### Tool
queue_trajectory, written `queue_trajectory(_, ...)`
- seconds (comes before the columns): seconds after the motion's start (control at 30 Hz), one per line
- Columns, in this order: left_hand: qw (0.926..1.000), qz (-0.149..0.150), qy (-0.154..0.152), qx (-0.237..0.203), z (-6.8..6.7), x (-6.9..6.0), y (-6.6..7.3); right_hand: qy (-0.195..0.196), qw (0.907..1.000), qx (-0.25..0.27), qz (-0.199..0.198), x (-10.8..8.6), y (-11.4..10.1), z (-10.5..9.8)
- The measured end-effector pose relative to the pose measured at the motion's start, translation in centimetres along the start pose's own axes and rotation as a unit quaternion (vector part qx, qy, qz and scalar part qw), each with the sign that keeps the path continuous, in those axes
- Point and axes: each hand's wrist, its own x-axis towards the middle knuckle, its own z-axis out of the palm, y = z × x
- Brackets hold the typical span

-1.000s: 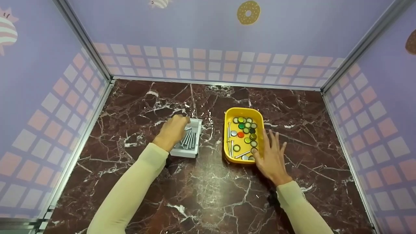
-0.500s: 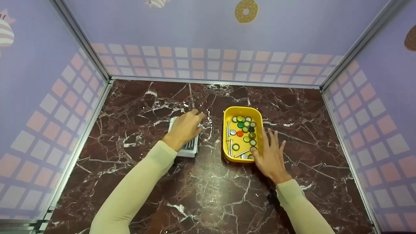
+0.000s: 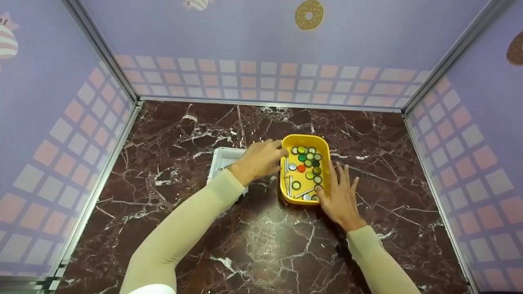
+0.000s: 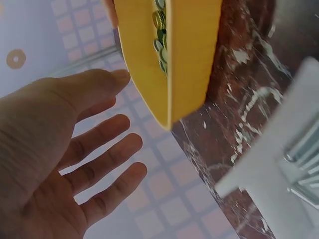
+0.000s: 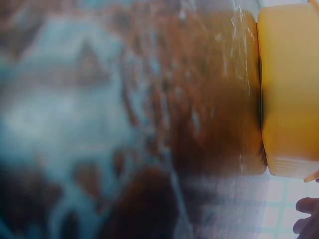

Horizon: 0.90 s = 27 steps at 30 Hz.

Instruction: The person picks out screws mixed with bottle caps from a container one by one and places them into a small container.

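The left hand, relaxed and empty, is beside a yellow, rounded-rectangular plastic tub. The right hand rests straight-fingered against its side.

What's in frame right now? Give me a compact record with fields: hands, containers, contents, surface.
left hand: at the bin's left rim, fingers loosely extended, nothing visibly held
right hand: on the bin's right side, thumb over the rim
containers: yellow bin, white tray to its left
bin contents: round caps, metal fasteners
tray contents: metal rods
surface: dark marbled tabletop
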Motion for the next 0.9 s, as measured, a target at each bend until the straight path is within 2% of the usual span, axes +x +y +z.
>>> queue_trajectory(0.23, 0.9986, 0.027, -0.044, 0.007, 0.2, 2.5, 2.3, 0.014, 0.9999, -0.007, -0.002, -0.1, 0.1, 0.0)
queue_trajectory(0.5, 0.9942, 0.041, -0.099, 0.017, 1.3, 4.8, 4.8, 0.008, 1.0000, -0.005, 0.003, -0.1, 0.2, 0.0)
queue_trajectory(0.63, 0.9917, 0.012, -0.126, 0.025, 1.7, 5.3, 6.2, 0.008, 1.0000, -0.006, 0.000, 0.0, 0.0, 0.1)
queue_trajectory(0.8, 0.9834, -0.063, -0.167, 0.032, 2.7, 6.6, 8.1, 0.010, 0.9999, -0.004, -0.003, -0.1, -0.1, 0.0)
queue_trajectory(0.9, 0.9763, -0.093, -0.190, 0.047, 6.2, 8.7, 8.0, 0.011, 0.9999, -0.005, -0.003, -0.1, 0.0, 0.0)
